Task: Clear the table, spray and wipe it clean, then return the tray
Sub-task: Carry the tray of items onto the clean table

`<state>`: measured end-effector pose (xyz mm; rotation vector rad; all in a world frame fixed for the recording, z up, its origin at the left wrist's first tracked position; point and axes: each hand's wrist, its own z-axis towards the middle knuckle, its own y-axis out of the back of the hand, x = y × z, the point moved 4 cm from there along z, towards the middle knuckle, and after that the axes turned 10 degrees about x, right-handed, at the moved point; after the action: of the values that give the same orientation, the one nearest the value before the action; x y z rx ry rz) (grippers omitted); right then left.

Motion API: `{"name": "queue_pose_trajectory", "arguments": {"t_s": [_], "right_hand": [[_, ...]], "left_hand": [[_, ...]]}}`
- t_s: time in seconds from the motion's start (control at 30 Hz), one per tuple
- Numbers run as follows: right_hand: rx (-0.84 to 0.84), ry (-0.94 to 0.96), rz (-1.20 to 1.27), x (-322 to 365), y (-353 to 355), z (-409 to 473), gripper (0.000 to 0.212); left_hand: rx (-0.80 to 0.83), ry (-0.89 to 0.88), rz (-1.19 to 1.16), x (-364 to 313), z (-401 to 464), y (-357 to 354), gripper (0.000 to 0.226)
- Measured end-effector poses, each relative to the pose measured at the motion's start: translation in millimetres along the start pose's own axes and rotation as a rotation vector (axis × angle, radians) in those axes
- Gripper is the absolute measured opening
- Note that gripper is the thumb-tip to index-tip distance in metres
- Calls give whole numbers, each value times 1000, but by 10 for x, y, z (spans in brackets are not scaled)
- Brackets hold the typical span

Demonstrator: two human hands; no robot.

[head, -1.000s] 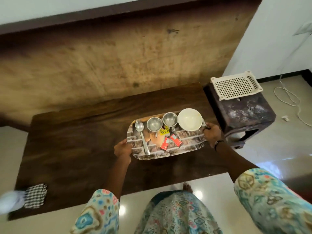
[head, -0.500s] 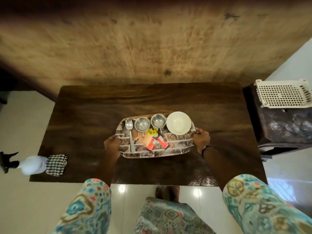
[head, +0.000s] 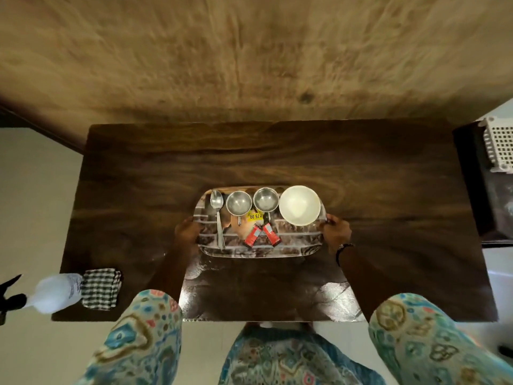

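A patterned rectangular tray (head: 294, 247) is over the middle of the dark wooden table (head: 388, 190). My left hand (head: 187, 232) grips its left rim and my right hand (head: 336, 232) grips its right rim. On the tray lie a spoon (head: 218, 209), two small steel cups (head: 238, 202) (head: 265, 199), a white bowl (head: 299, 205), two red sachets (head: 262, 234) and a yellow price sticker (head: 255, 216). A white spray bottle (head: 54, 293) and a checked cloth (head: 100, 288) lie at the table's front left corner.
A dark stool (head: 497, 207) stands to the right of the table with a white perforated basket (head: 498, 144) on it. A wood-panelled wall (head: 249, 56) rises behind the table. The floor is pale tile (head: 30, 207).
The view has swung left and come over the table. The tray, gripped by both hands, has gone from the table's right part near the stool to its middle.
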<state>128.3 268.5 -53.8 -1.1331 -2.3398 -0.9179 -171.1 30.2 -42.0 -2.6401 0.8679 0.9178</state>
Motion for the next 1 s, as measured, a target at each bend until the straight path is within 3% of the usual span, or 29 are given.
{"name": "queue_pose_trajectory", "arguments": {"t_s": [0.17, 0.3, 0.73, 0.93, 1.0], "right_hand": [[1, -21, -83, 12, -237, 77, 39], [32, -46, -129, -16, -338, 221, 37], [-11, -6, -296, 57, -311, 145, 32], [-65, -11, -241, 60, -234, 139, 35], [-81, 1, -229, 97, -206, 135, 35]], "left_hand": [[-8, 98, 54, 96, 432, 252, 15], [75, 135, 41, 107, 422, 243, 19], [49, -72, 38, -105, 174, 50, 35], [81, -14, 32, 14, 312, 96, 22], [103, 18, 53, 64, 372, 88, 30]]}}
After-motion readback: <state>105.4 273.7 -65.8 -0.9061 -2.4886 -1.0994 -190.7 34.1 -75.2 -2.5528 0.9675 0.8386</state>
